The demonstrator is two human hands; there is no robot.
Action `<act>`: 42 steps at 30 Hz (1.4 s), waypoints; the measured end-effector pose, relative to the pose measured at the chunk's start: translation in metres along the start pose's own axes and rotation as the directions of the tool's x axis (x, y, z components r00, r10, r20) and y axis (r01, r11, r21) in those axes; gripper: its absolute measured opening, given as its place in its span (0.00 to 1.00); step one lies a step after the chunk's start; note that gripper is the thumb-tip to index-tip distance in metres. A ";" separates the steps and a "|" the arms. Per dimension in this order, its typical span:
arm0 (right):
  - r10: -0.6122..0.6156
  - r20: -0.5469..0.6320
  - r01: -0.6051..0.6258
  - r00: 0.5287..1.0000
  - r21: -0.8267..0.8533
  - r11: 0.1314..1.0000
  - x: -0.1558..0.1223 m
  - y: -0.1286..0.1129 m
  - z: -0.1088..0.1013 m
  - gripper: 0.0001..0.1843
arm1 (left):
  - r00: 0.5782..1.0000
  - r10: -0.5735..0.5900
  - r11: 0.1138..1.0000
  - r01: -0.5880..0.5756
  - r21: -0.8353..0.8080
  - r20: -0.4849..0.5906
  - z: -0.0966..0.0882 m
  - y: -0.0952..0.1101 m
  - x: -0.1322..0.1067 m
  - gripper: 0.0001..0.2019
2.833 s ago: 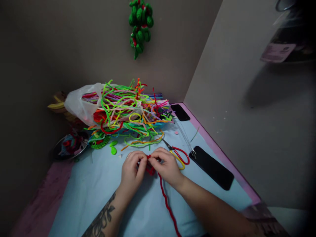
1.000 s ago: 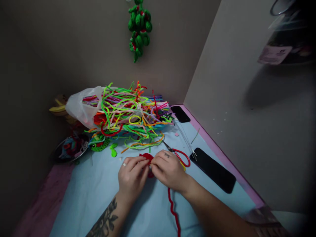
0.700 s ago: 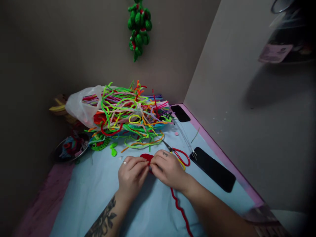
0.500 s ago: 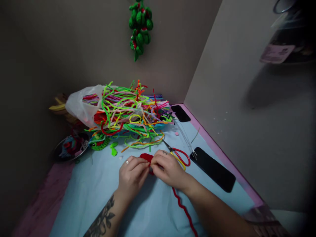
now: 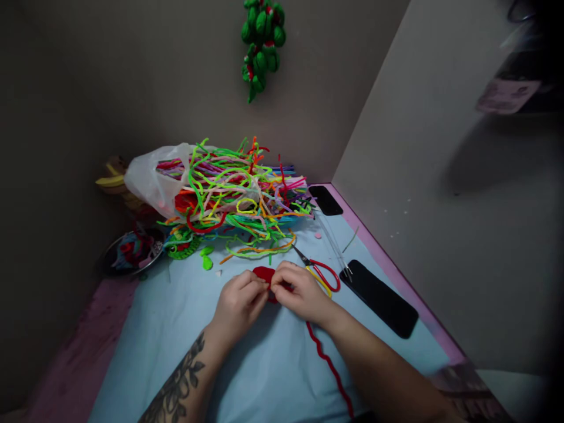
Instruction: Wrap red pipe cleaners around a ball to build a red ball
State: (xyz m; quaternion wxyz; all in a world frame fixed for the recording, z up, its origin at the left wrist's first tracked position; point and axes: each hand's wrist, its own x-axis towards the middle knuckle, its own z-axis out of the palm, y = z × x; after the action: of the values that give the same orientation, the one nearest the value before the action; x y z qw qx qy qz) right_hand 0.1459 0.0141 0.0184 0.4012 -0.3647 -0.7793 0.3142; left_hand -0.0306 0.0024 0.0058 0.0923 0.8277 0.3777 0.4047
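Observation:
A red fuzzy piece of pipe cleaner work (image 5: pixel 263 273) is held low over the blue cloth, partly hidden behind my fingers. My left hand (image 5: pixel 241 298) pinches its left side. From the right, my right hand (image 5: pixel 299 289) is closed with thumb and fingertips on the same piece, close against the left fingertips. A long red pipe cleaner (image 5: pixel 328 361) trails from beneath my right hand toward the near edge. Just beyond that hand lie scissors (image 5: pixel 325 275) with one red and one yellow handle.
A plastic bag (image 5: pixel 154 176) spills many-coloured pipe cleaners (image 5: pixel 238 194) at the back. A metal bowl (image 5: pixel 108 267) of scraps stands at left, beside a green craft piece (image 5: pixel 181 249). Two dark phones, a large one (image 5: pixel 381 299) and a smaller one (image 5: pixel 326 200), lie along the right edge.
The view has shifted slightly, moving the surroundings a little across the picture. Both hands keep their pinch on the red piece, with fingers slightly repositioned.

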 end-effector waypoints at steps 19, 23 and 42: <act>0.363 -0.227 -0.308 0.904 0.242 0.920 0.001 0.025 0.002 0.06 | 0.766 -0.641 0.767 0.641 -0.011 -0.047 0.006 -0.009 0.000 0.23; 0.272 -0.289 -0.231 0.918 0.167 0.958 0.001 0.020 -0.001 0.06 | 0.768 -0.631 0.693 0.622 -0.365 0.111 0.013 -0.005 0.001 0.29; 0.161 -0.214 -0.162 0.964 0.016 0.987 -0.001 0.007 0.011 0.03 | 0.753 -0.658 0.397 0.364 -0.842 0.016 0.023 0.005 0.004 0.32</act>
State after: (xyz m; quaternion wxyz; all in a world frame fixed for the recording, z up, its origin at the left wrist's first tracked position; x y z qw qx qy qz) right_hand 0.1391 0.0148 0.0070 0.4556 -0.4590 -0.6995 0.3041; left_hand -0.0093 0.0053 -0.0052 0.5148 0.4534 0.3997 0.6080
